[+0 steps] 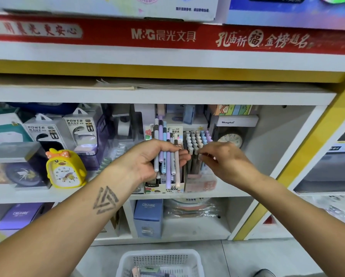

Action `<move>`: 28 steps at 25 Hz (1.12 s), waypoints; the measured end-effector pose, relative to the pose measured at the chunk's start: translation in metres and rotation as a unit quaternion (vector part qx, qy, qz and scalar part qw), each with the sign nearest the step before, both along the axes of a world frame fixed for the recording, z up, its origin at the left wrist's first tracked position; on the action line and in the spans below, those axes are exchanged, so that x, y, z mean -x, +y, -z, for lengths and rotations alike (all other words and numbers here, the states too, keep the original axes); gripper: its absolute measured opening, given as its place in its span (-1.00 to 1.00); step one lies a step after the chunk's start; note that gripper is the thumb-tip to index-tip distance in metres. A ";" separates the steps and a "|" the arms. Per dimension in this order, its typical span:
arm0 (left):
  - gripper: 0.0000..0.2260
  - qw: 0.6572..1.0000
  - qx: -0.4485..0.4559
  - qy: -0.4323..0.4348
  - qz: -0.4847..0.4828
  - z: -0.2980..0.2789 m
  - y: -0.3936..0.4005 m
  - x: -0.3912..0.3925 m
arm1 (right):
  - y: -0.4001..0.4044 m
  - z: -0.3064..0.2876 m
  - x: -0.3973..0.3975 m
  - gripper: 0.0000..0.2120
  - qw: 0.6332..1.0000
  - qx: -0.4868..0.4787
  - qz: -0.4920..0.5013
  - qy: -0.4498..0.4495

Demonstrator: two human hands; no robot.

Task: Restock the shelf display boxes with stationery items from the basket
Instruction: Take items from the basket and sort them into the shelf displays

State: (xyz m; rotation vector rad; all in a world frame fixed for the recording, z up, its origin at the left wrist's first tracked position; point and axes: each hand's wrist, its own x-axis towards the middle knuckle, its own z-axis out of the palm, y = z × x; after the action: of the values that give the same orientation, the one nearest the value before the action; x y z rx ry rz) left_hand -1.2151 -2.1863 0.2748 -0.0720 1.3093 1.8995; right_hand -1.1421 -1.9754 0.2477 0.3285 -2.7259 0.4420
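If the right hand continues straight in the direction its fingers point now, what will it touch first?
Most likely the pens standing in the display box: the right hand has its fingertips pointing left, right at their tops. Depth is hard to judge; they may already touch.

two hands: left hand (147, 158), right hand (225, 158). two display boxes (167, 186) side by side on the shelf. left of them, two power bank packs (79, 134) and one yellow clock (65, 169). one basket (159, 262) on the floor below.
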 end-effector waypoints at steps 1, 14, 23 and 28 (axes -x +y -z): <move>-0.84 1.000 -0.001 0.001 0.006 0.001 -0.002 -0.001 | -0.001 0.001 0.001 -0.81 0.999 -0.046 0.012 0.002; -0.82 0.997 -0.034 0.002 0.073 0.005 0.001 -0.007 | -0.029 -0.026 0.025 -0.92 0.812 0.550 0.042 -0.190; -0.88 1.000 0.023 0.009 -0.003 0.008 0.001 0.001 | 0.014 -0.014 0.021 -0.86 0.958 0.252 0.126 0.051; -0.89 1.000 -0.002 0.012 0.017 0.008 0.010 -0.006 | 0.015 0.008 0.021 -0.73 0.980 0.179 0.077 0.024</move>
State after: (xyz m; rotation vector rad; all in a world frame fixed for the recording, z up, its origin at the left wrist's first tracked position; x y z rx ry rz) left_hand -1.2087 -2.1767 0.2667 -0.0249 1.3145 1.8796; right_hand -1.1629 -1.9609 0.2400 0.0301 -2.5343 0.8511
